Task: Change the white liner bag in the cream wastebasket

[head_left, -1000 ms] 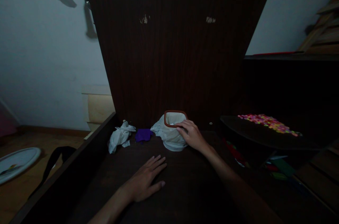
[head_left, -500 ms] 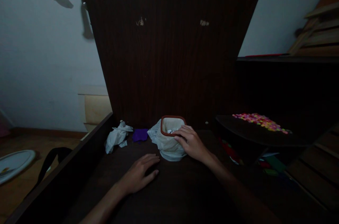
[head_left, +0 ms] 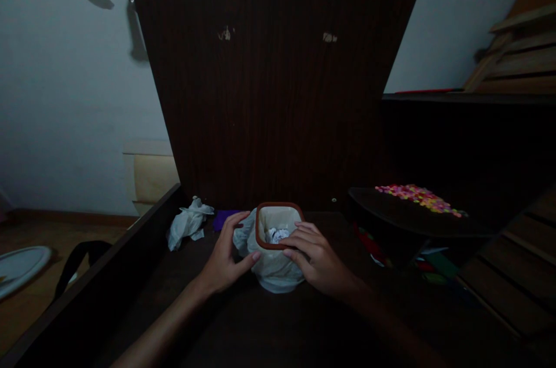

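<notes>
A small white bin (head_left: 278, 273) with a brown rim stands on the dark desk top, a thin plastic bag bunched around its outside. Inside it lies a crumpled piece of printed paper (head_left: 277, 234). My right hand (head_left: 319, 255) grips the bin's near right rim, fingers over the edge and thumb against the front. At the bin's left side, my left hand (head_left: 229, 258) is open, fingers and thumb spread beside the bag; whether it touches the bag I cannot tell. Behind the left fingers shows part of a purple piece (head_left: 220, 219) of cloth or paper.
A crumpled white plastic bag (head_left: 189, 223) lies at the back left, near the raised side board (head_left: 125, 261). On the right, a rounded dark shelf (head_left: 391, 211) carries many small colourful pieces (head_left: 419, 197). A tall dark panel (head_left: 278, 95) closes off the back.
The bin has come nearer to me with my right hand on its rim. My left hand has risen from the desk top to the bin's left side, its fingers spreading.
</notes>
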Tool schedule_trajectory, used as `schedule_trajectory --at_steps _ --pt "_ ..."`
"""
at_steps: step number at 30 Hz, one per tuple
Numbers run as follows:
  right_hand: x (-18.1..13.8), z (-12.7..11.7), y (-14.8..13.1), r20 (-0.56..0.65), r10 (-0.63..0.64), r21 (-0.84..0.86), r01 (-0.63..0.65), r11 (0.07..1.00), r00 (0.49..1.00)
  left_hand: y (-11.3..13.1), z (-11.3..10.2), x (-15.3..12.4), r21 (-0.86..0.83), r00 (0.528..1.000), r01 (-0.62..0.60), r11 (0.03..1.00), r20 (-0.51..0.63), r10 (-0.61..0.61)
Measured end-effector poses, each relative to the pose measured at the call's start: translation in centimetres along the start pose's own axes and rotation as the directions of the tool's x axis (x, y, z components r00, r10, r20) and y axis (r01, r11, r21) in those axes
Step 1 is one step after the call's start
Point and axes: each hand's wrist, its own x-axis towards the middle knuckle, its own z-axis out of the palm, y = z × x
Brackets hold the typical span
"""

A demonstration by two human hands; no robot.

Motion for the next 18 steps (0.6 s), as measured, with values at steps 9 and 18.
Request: schedule_trajectory --at_steps 9,18 --pt "-0.5 0.6 -0.8 -0.016 -0.051 0.035 0.051 0.998 0.999 0.2 1.2 1.7 -0.213 0.989 -0.023 0.977 0.135 0.053" --pt "-0.1 0.4 -1.2 -0.001 -0.039 0.095 0.039 0.995 0.999 -0.1 2.1 1.9 -0.302 0.989 0.062 0.951 0.149 -0.017"
